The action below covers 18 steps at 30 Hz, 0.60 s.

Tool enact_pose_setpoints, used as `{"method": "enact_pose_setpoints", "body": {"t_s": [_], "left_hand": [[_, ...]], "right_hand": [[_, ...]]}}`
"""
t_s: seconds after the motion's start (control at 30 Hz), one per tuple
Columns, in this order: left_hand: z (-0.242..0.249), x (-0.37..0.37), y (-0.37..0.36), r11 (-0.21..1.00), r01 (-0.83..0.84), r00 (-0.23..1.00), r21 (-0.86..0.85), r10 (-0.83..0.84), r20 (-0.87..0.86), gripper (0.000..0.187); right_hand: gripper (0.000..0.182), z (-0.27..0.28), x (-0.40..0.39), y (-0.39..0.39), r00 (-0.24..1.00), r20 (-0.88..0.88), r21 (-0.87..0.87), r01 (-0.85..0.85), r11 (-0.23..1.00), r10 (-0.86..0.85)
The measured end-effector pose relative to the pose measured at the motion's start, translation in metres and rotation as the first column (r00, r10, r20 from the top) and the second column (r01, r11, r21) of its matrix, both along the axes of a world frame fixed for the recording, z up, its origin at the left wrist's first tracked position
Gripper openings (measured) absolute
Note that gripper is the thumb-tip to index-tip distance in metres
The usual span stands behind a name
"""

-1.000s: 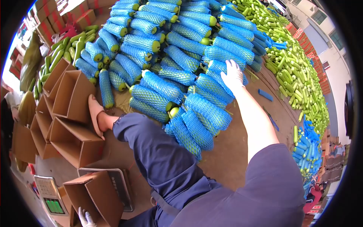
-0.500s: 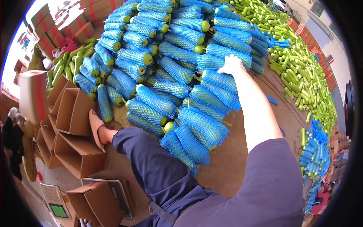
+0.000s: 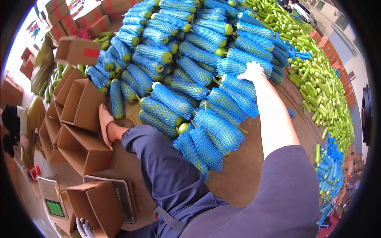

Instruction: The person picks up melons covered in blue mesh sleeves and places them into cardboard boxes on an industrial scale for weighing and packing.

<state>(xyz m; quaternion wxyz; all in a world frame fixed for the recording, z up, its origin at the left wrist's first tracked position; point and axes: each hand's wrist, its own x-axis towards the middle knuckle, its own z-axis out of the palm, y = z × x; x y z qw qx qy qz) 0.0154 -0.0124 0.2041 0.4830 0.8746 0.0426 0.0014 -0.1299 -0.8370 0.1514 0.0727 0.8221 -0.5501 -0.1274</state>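
Note:
My right hand point(image 3: 252, 71), in a white glove, rests with its fingers spread on a green gourd in blue foam netting point(image 3: 243, 56), on the right side of a big pile. Another netted gourd point(image 3: 240, 86) lies just below it. At the bottom left edge my left hand point(image 3: 85, 227), gloved and partly cut off, has its fingers apart beside an open cardboard box point(image 3: 97, 208). That box stands on a scale platform point(image 3: 129, 200).
Several open boxes point(image 3: 85, 148) stand left of my foot point(image 3: 106, 123). A scale display point(image 3: 53, 198) is at the lower left. A co-worker point(image 3: 24, 127) bends at the left edge, below a raised-looking carton point(image 3: 77, 50). Bare green gourds point(image 3: 317, 87) are heaped at right.
The view has shifted slightly. More of my left hand shows beside the box. The carton at the upper left has moved up and right and turned. The co-worker shows more at the left edge.

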Motion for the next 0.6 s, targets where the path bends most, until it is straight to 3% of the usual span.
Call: {"method": "enact_pose_setpoints", "body": {"t_s": [0.1,0.17,0.2,0.23,0.3,0.47,0.53,0.57,0.6], "left_hand": [[-0.003,-0.001,0.013,0.995,0.076,0.993,0.064,-0.082,0.088,0.045],[0.002,-0.004,0.011,1.000,0.001,0.999,0.024,-0.002,0.034,0.046],[-0.002,-0.004,0.020,0.998,-0.013,0.999,-0.056,0.015,0.039,0.044],[-0.072,0.025,0.141,0.972,0.068,0.997,-0.223,-0.077,-0.031,0.055],[-0.070,0.016,0.135,0.984,-0.028,0.997,-0.179,0.015,-0.074,0.053],[-0.062,0.011,0.129,0.981,-0.045,0.996,-0.190,0.030,-0.082,0.053],[-0.067,0.015,0.141,0.973,-0.073,0.993,-0.219,0.051,-0.105,0.053],[-0.065,0.016,0.138,0.973,-0.070,0.993,-0.220,0.047,-0.105,0.053],[-0.064,0.015,0.134,0.972,-0.053,0.996,-0.229,0.035,-0.082,0.053]], "right_hand": [[0.103,-0.012,-0.005,-0.005,0.998,0.059,0.016,0.012,1.000,-0.013],[0.105,-0.025,-0.011,-0.005,0.979,0.198,0.031,0.042,0.999,-0.047],[0.108,-0.028,-0.009,-0.009,0.984,0.168,0.032,0.048,0.998,-0.053],[0.108,-0.019,-0.004,-0.005,0.987,0.156,0.020,0.026,0.999,-0.029],[0.112,0.004,0.005,0.006,0.992,0.063,0.020,0.104,0.994,-0.105],[0.109,0.005,0.012,0.020,1.000,-0.021,-0.020,0.021,1.000,-0.022],[0.101,-0.001,0.013,0.031,0.983,-0.080,-0.104,-0.173,0.980,0.165],[0.101,0.000,0.014,0.030,0.984,-0.080,-0.104,-0.169,0.980,0.161],[0.097,0.002,0.016,0.029,0.975,-0.106,-0.010,-0.198,0.980,0.196]]}}
